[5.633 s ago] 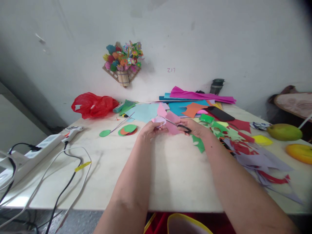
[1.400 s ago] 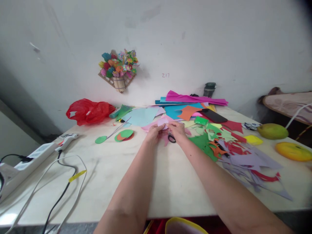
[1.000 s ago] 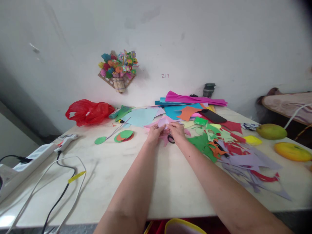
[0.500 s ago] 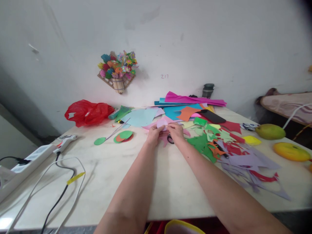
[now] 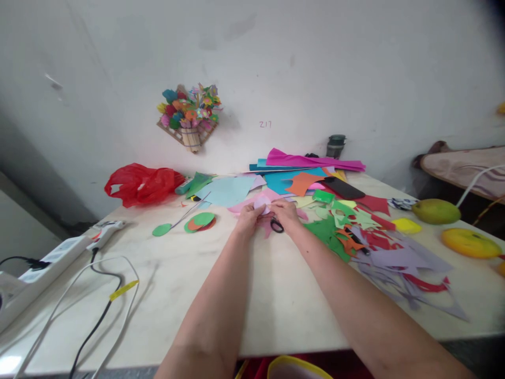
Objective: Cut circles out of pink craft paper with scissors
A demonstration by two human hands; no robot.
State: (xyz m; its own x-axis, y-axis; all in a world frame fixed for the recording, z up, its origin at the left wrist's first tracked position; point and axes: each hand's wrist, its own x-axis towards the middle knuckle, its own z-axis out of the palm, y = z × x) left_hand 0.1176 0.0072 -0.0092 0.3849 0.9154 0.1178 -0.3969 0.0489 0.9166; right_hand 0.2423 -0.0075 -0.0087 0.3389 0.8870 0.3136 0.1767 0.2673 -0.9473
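Between my two hands is a small pale lilac paper piece (image 5: 261, 202) with a rounded edge. My left hand (image 5: 249, 218) pinches it at the left. The fingers of my right hand (image 5: 284, 212) are closed at its right edge. Black scissor handles (image 5: 276, 226) show on the table just below my right hand; the blades are hidden. Pink paper (image 5: 240, 207) lies beneath and behind my hands. To the left are a stack of green, orange and red paper circles (image 5: 204, 217) and a single green circle (image 5: 162, 230) beside a thin lilac strip (image 5: 191, 209).
Green scraps (image 5: 329, 231) and lilac offcuts (image 5: 402, 260) cover the right side, near a black phone (image 5: 342, 187) and two mangoes (image 5: 436, 211). A red plastic bag (image 5: 144, 184) lies back left. A power strip (image 5: 57, 258) and cables occupy the left edge.
My hands stay almost in place around the lilac paper, with only a slight finger shift. More of the scissor handles shows now. The camera view has moved slightly.
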